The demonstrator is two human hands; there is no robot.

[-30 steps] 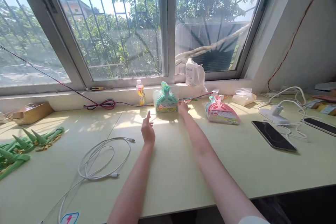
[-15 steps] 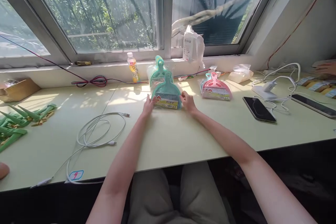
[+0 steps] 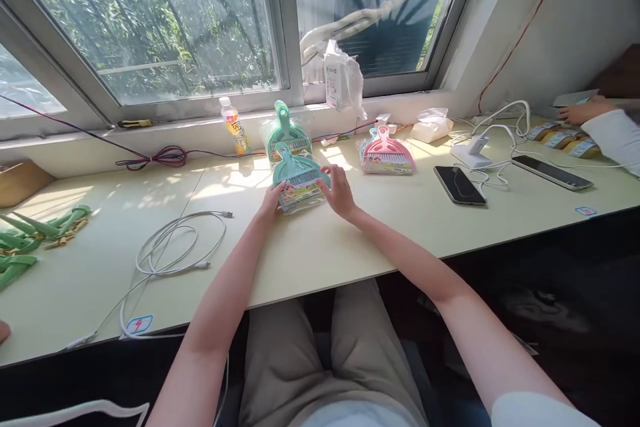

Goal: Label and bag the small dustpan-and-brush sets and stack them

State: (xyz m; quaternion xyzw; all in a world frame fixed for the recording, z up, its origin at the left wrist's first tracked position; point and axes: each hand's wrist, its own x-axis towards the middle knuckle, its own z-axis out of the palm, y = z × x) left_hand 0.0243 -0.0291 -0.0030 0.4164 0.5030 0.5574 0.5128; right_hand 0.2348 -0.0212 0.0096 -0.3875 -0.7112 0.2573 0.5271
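A green dustpan and brush set (image 3: 300, 181) in clear plastic wrap leans back at a tilt just above the table, its handle pointing away from me. My left hand (image 3: 273, 199) grips its left lower edge, thumb on the front. At the right edge, my right hand (image 3: 340, 192) has its fingers curled around the pack, with the thumb near the label. Right behind it stands another wrapped green dustpan set (image 3: 285, 133). To the right, a pink dustpan set (image 3: 387, 152) stands in plastic with a teal one partly hidden behind it.
A drink bottle (image 3: 234, 127) stands by the window sill. On the left lie a coiled white cable (image 3: 183, 240) and green plastic pieces (image 3: 45, 227). To the right are a phone (image 3: 459, 185), a second phone (image 3: 553, 172), a white charger (image 3: 473, 152) and another person's hand (image 3: 590, 110).
The view has swung right and down. The held dustpan set has come toward me and tipped back, and my right hand has shifted its hold along the right edge.
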